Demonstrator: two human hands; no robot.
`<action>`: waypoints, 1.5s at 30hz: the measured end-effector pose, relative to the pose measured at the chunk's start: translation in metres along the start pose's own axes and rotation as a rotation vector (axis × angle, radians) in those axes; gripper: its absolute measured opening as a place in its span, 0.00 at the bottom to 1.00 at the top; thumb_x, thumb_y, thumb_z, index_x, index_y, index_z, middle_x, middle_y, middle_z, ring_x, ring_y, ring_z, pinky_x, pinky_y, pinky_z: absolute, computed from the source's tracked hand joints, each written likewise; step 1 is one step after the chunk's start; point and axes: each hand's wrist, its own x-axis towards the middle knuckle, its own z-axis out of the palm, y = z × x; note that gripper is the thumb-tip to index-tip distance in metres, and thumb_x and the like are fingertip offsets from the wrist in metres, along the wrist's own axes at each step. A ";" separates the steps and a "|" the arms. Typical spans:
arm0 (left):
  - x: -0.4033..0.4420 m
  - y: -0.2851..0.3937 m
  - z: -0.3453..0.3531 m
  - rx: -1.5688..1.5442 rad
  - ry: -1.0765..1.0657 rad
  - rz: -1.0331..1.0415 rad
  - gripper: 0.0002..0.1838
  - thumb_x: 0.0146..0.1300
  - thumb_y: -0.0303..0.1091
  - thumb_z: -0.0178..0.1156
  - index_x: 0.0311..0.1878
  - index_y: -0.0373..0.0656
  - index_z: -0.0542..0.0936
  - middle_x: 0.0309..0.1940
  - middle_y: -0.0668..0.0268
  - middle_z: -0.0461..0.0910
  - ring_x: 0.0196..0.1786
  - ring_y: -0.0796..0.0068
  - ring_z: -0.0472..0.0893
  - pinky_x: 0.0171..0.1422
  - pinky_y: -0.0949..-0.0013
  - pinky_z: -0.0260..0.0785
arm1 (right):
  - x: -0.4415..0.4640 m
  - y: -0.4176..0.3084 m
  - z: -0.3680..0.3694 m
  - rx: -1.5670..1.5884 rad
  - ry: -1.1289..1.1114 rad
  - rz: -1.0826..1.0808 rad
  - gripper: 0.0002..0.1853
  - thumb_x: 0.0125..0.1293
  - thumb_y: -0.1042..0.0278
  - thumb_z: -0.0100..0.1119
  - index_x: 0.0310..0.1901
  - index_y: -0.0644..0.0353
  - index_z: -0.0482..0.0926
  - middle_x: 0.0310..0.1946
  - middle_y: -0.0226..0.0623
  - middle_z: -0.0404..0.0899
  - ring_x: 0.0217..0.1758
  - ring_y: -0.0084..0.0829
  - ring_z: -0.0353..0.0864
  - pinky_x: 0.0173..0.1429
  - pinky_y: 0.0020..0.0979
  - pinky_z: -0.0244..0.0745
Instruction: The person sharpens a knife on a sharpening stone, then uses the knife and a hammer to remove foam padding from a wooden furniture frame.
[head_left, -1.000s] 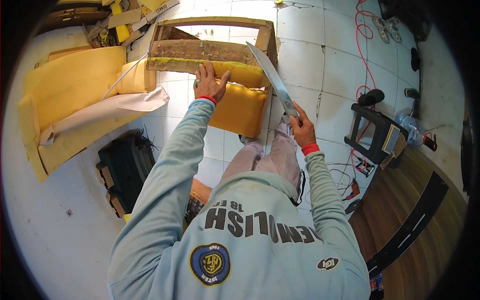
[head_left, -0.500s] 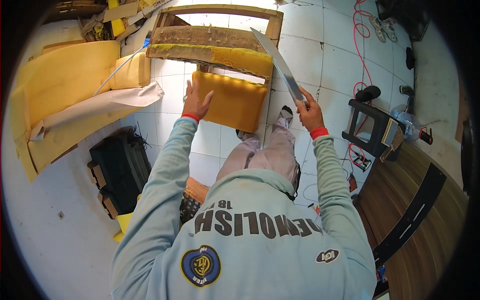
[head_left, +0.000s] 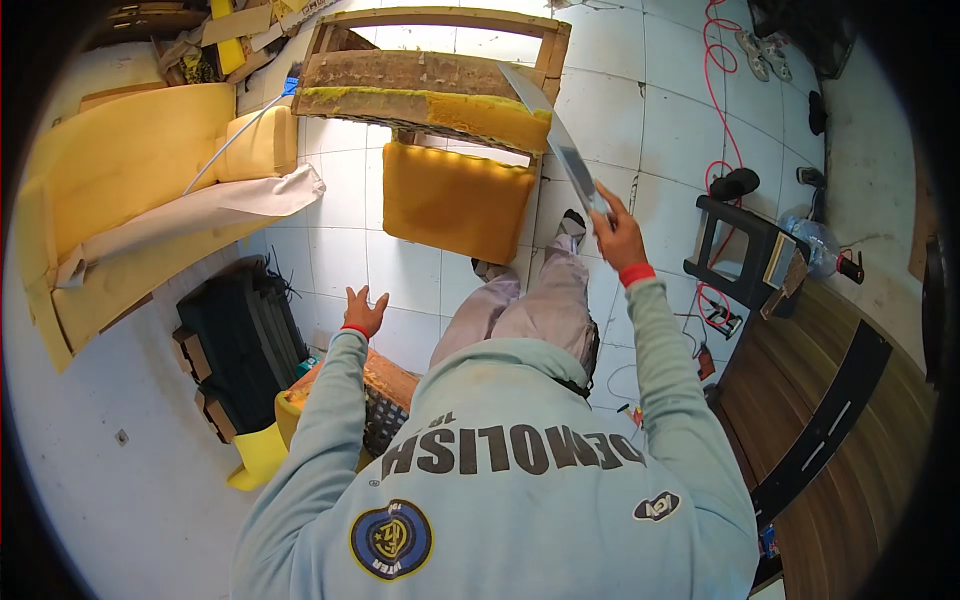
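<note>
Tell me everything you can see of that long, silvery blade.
The long, silvery metal blade is broad and flat, narrows toward its tip and has pale and dark reflections along it. The person's right hand grips its near end, hiding most of any handle. It slants away, tip leftward, overlapping the brown wooden frame with yellow padding in view; whether they touch is unclear.

Your right hand (head_left: 619, 238) gripping a long blade (head_left: 553, 128) at upper centre, your left hand (head_left: 366, 312) open and empty near centre-left
</note>
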 end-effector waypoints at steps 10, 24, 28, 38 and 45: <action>-0.001 0.028 0.010 -0.183 0.013 0.141 0.40 0.71 0.57 0.62 0.74 0.34 0.71 0.78 0.30 0.53 0.82 0.38 0.57 0.84 0.54 0.53 | 0.014 -0.008 0.032 -0.088 0.092 -0.109 0.27 0.74 0.70 0.59 0.74 0.50 0.73 0.31 0.33 0.83 0.27 0.23 0.74 0.36 0.28 0.75; -0.014 -0.022 0.018 -0.201 -0.012 0.057 0.39 0.71 0.57 0.63 0.71 0.33 0.73 0.77 0.30 0.58 0.83 0.40 0.54 0.85 0.54 0.50 | -0.002 -0.033 0.081 -0.105 0.179 -0.003 0.27 0.75 0.69 0.59 0.74 0.55 0.72 0.32 0.31 0.80 0.26 0.21 0.72 0.34 0.27 0.72; -0.014 -0.028 0.029 -0.358 0.009 0.062 0.39 0.71 0.57 0.62 0.72 0.34 0.73 0.77 0.31 0.58 0.84 0.41 0.54 0.85 0.54 0.49 | -0.051 0.023 0.083 -0.064 0.206 -0.109 0.27 0.75 0.70 0.58 0.75 0.55 0.71 0.30 0.30 0.79 0.26 0.20 0.71 0.33 0.26 0.71; -0.019 -0.019 0.027 -0.241 0.019 0.125 0.37 0.72 0.55 0.62 0.72 0.35 0.73 0.77 0.33 0.59 0.82 0.42 0.58 0.82 0.54 0.57 | -0.010 -0.008 0.103 -0.045 0.163 -0.007 0.28 0.75 0.70 0.57 0.75 0.54 0.70 0.33 0.37 0.84 0.30 0.25 0.76 0.40 0.32 0.77; -0.020 0.083 -0.006 -0.284 0.216 0.392 0.33 0.71 0.48 0.66 0.71 0.37 0.73 0.77 0.34 0.59 0.80 0.38 0.60 0.81 0.50 0.57 | -0.046 0.002 0.107 -0.032 0.173 -0.021 0.28 0.74 0.68 0.58 0.75 0.54 0.70 0.25 0.38 0.79 0.26 0.27 0.73 0.38 0.33 0.75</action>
